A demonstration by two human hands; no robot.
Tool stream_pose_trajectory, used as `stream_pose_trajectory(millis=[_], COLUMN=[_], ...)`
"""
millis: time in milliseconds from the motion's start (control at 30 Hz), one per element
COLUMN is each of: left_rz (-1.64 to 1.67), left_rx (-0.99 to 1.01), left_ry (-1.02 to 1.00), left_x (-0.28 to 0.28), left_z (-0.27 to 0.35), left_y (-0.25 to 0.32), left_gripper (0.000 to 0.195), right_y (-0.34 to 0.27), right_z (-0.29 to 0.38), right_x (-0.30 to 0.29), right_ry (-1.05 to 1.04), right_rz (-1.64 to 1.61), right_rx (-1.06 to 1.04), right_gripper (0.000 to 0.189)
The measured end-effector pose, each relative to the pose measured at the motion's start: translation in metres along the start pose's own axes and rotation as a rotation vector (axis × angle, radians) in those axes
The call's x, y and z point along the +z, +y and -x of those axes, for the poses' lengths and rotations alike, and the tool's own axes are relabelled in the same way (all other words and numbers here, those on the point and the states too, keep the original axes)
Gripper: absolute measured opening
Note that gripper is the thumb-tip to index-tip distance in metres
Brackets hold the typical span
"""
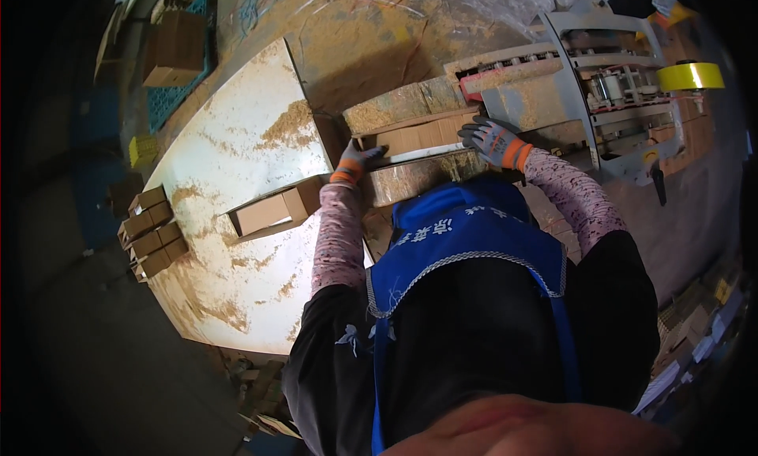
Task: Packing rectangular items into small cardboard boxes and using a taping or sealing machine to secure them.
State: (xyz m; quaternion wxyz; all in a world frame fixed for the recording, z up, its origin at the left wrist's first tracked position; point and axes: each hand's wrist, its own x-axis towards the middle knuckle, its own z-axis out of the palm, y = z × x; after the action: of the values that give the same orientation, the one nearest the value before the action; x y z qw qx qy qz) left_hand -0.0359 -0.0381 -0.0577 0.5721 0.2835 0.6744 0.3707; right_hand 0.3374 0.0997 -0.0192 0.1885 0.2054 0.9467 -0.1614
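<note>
A long cardboard box (pixel 423 133) lies in front of me between two tape-covered, dusty padded blocks. My left hand (pixel 359 160), in a grey and orange work glove, holds the box's left end, its thumb over the near edge. At the other end my right hand (pixel 494 141), gloved alike, rests with spread fingers on the box's right corner; whether it grips is hard to tell. A pale strip runs along the box's near side. On the white table (pixel 266 177) to the left sits another long cardboard box (pixel 266 214) with a folded carton piece inside.
Several small cardboard boxes (pixel 154 234) stand at the table's far left edge. A carton-sealing machine (pixel 616 89) with a roll of yellow tape (pixel 690 76) stands to the right. Beyond the table are a large carton (pixel 174 47) and a teal plastic pallet (pixel 177 98). Brown dust lies about.
</note>
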Motion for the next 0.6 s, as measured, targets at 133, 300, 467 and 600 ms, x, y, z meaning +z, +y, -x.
stream_pose_trajectory(millis=[133,300,467,600], left_rz=[-1.151,-1.522,-1.473,-1.595], left_rx=[-0.331,-0.368,-0.071,0.499], left_ry=[0.380,0.087,-0.053,-0.158], left_x=[0.067,0.074,0.066,0.075], left_z=[0.032,0.040,0.042,0.060], left_y=[0.092,0.100,0.094,0.126], left_gripper=[0.102,0.069,0.061,0.078], right_y=[-0.006,-0.021,-0.010,-0.006], right_z=[0.000,0.005,-0.023,-0.037], right_x=[-0.012,-0.055,-0.044,-0.035], right_ry=[0.012,0.323,0.212,0.074], right_rz=[0.119,0.110,0.101,-0.079], right_rx=[0.013,0.044,0.112,0.129], right_gripper=[0.039,0.034,0.045,0.045])
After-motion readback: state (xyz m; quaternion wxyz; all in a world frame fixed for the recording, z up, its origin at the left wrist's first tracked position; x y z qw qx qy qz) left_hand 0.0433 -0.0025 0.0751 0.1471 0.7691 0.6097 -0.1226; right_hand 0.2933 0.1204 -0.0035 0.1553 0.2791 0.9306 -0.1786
